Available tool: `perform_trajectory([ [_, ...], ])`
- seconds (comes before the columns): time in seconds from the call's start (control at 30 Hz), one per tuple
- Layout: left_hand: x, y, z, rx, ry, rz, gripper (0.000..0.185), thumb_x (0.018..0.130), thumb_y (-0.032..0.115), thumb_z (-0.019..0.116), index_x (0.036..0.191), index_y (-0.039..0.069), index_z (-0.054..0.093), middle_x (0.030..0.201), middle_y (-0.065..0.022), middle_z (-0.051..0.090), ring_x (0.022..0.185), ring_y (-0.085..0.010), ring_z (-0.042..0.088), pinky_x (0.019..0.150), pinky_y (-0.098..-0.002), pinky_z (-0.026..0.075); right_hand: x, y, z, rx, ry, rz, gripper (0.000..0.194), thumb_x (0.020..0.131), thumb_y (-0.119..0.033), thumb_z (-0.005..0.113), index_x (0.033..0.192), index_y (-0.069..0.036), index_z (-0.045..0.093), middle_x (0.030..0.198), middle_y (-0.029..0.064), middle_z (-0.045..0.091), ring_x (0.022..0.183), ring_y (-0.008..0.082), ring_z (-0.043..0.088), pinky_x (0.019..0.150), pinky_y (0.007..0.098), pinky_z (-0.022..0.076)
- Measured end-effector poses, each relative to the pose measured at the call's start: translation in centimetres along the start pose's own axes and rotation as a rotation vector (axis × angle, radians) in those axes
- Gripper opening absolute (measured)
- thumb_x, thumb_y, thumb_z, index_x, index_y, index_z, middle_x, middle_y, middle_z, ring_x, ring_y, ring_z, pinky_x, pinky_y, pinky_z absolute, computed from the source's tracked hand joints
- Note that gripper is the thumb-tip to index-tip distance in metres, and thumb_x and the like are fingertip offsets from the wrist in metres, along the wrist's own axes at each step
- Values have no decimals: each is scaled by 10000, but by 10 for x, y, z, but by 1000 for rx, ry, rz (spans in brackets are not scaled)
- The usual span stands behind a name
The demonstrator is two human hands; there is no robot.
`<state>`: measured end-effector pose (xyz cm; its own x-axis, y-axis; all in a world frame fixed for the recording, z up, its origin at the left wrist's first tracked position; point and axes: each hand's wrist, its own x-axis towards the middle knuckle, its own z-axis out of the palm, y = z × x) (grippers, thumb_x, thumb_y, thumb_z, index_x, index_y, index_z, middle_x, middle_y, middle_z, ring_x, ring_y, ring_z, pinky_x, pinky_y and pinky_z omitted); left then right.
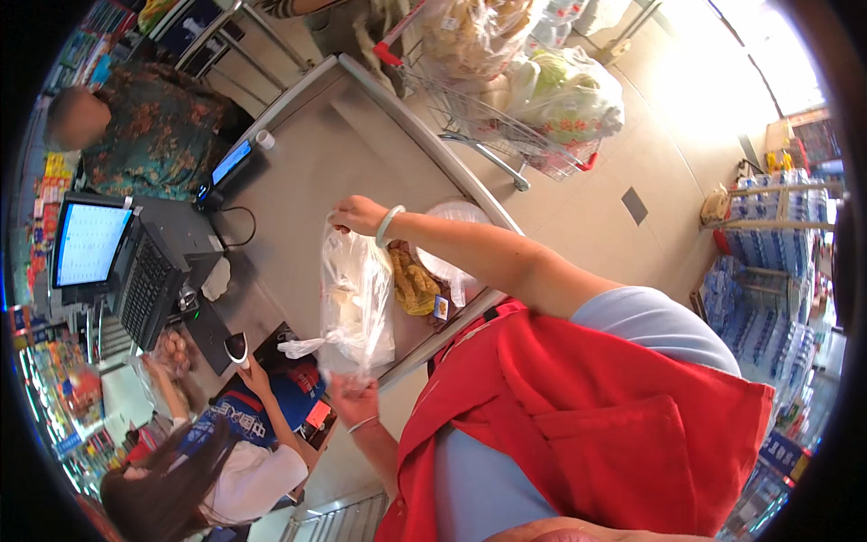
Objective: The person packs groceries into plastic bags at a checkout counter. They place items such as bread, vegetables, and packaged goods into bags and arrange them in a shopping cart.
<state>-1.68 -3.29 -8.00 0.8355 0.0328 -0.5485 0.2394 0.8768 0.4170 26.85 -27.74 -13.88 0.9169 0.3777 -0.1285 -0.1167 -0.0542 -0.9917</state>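
A clear plastic bag (pixel 355 298) with pale contents, not clearly made out, is stretched over the metal checkout counter (pixel 305 156). My right hand (pixel 357 215), with a pale bangle at the wrist, grips the bag's far end. At the near end my left hand (pixel 353 396) has its fingers closed on the plastic, partly blurred. A knotted white plastic end (pixel 301 348) sticks out beside the bag. Right of it lie yellow-brown knobbly items in a bag (pixel 413 281), perhaps chicken feet, and a round white plastic-wrapped container (pixel 447 237), partly behind my right forearm.
A co-worker's hand (pixel 254 372) holds a barcode scanner (pixel 236 349); a bag of round brown items (pixel 175 352) is near. A monitor (pixel 91 244) and keyboard (pixel 150 291) stand left. A person in a floral shirt (pixel 156 135) stands beyond. A loaded shopping cart (pixel 501 129) adjoins the counter.
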Motion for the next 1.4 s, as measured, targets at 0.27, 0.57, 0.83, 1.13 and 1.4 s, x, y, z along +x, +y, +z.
perform_trajectory([
  [0.27,0,60,117,492,-452,392,404,1031,274,472,673,133,350,576,40,227,533,-90,203,551,-293,233,-91,-159,-34,38,-16,-75,267,859,-201,563,701,13,537,643,35,510,620,138,479,603,294,414],
  [0.57,-33,-25,387,743,-899,473,395,1038,312,446,706,127,338,738,-10,363,678,-133,343,690,-306,354,-168,-270,-297,344,10,-488,327,912,-252,538,678,-25,559,743,48,553,656,119,503,613,260,420],
  [0.83,80,-217,493,666,-838,8,347,1047,259,425,735,107,418,698,-14,409,704,-182,453,879,-409,466,-109,-267,-514,-853,-24,-226,213,935,-222,501,965,-102,675,772,-2,629,682,142,594,625,271,471],
  [1.13,177,-393,517,1095,-574,156,443,979,390,591,674,74,530,621,3,498,669,-119,506,725,-277,415,-97,-165,-639,-560,343,21,431,751,-440,646,877,-36,730,803,104,661,748,220,616,717,341,486],
  [1.4,235,-454,467,1564,-296,300,433,907,393,694,724,19,572,604,19,497,583,-74,407,532,-273,369,-75,-63,-645,-552,251,15,400,777,-318,693,1081,-63,641,905,125,647,860,246,620,802,346,485],
])
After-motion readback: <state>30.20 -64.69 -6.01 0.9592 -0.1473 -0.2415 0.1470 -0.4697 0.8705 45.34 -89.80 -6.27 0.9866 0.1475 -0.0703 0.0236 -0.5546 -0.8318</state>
